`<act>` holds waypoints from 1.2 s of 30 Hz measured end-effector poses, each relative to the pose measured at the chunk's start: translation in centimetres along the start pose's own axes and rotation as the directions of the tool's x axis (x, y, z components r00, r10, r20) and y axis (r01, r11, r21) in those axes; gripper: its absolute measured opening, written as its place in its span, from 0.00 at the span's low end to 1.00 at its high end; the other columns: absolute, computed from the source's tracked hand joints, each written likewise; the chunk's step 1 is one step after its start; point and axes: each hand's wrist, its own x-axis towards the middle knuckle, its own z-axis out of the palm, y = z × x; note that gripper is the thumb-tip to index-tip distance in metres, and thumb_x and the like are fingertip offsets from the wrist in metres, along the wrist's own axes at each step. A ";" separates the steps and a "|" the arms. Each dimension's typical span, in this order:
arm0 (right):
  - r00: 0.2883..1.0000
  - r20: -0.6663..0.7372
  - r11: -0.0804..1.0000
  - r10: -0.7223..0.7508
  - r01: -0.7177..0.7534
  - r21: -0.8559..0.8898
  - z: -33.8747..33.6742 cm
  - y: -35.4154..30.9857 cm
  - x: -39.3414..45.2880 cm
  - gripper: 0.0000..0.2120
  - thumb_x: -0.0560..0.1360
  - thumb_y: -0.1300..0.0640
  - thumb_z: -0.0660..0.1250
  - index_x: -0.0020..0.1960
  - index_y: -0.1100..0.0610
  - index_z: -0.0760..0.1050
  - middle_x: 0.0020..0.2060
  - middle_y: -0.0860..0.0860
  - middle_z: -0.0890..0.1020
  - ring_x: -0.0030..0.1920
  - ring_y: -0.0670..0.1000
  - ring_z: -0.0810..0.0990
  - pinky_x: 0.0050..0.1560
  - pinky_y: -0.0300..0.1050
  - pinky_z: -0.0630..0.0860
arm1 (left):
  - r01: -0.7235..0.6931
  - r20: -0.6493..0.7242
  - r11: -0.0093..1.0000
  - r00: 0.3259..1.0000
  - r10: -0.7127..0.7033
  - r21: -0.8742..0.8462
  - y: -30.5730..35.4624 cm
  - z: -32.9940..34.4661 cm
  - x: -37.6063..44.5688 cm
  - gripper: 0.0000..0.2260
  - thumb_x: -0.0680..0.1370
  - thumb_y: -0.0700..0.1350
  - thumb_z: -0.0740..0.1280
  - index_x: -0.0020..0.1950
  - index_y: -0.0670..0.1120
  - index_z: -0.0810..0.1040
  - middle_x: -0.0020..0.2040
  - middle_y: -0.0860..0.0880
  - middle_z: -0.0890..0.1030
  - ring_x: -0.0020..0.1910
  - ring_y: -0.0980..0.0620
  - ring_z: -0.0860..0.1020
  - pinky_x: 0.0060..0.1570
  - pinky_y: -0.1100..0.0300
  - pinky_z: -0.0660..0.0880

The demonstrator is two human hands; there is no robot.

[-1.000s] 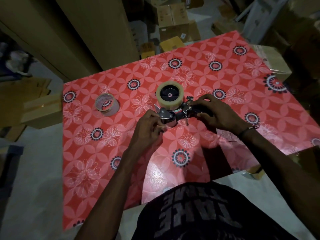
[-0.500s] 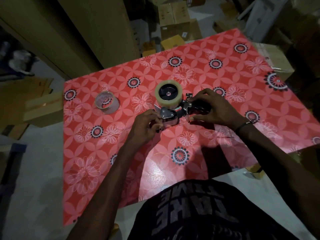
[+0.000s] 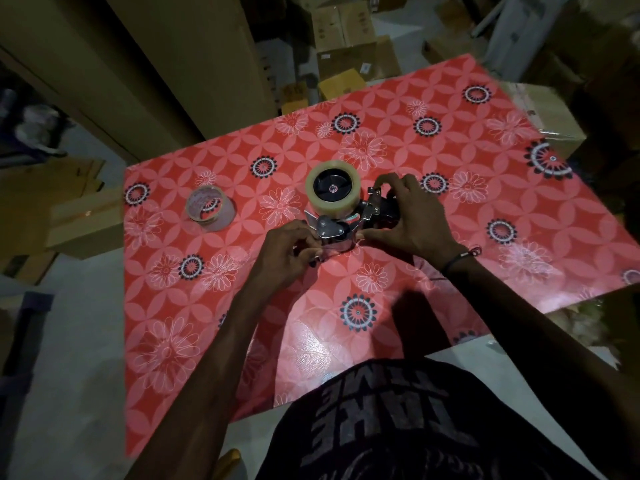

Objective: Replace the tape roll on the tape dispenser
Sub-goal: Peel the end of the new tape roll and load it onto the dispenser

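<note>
Black lettered shirt (image 3: 398,420), dark wristband (image 3: 457,259), maybe cord.

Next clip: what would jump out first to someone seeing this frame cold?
The red flower-patterned tablecloth fills the view. At its centre lies a tape dispenser with a full tape roll mounted; the left hand pinches at its front end and the right hand steadies the handle side. A nearly spent roll sits apart on the cloth, on the person's left.

dim room. a table (image 3: 485,188) under a red flowered cover stands on a pale grey floor (image 3: 69,375). cardboard boxes (image 3: 346,39) crowd the far side; tall cardboard sheets (image 3: 166,64) lean at left.
</note>
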 end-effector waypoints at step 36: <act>0.806 0.565 0.890 0.177 -0.376 0.257 -3.6 1.4 6.3 0.22 0.74 0.42 0.79 0.60 0.57 0.83 0.51 0.56 0.89 0.48 0.56 0.87 0.51 0.50 0.82 | 0.376 -0.502 0.923 0.785 -0.364 -0.080 6.1 6.2 0.6 0.26 0.64 0.52 0.83 0.57 0.48 0.78 0.52 0.52 0.83 0.52 0.45 0.82 0.58 0.39 0.76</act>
